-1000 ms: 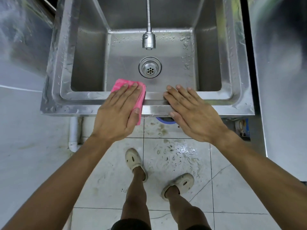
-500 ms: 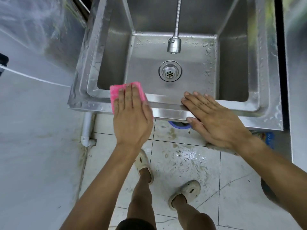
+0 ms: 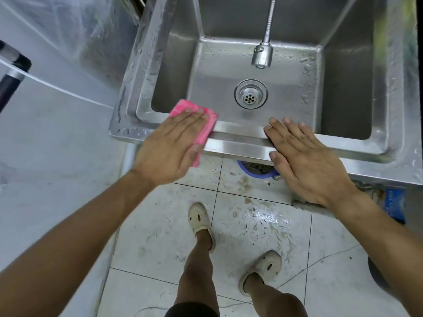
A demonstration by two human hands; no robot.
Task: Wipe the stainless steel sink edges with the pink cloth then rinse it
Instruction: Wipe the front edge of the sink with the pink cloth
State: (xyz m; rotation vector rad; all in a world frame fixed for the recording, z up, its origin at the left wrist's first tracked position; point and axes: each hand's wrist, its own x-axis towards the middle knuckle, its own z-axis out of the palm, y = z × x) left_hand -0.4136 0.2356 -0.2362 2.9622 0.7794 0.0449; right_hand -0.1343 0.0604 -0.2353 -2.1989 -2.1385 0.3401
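The stainless steel sink fills the upper part of the head view, its rims beaded with water. A folded pink cloth lies over the front rim toward the left corner and hangs a little over the front face. My left hand presses flat on the cloth with straight fingers. My right hand rests flat on the same front rim, further right, fingers straight and spread, holding nothing. The tap head hangs over the basin above the drain; no water runs from it.
Clear plastic sheeting covers the surface left of the sink. A blue bucket rim shows under the sink. My two feet in pale clogs stand on wet white floor tiles. A blue packet lies at the right.
My left hand has slid the pink cloth leftward along the front rim, away from my right hand. The right hand has stayed planted on the rim. The view has shifted left.
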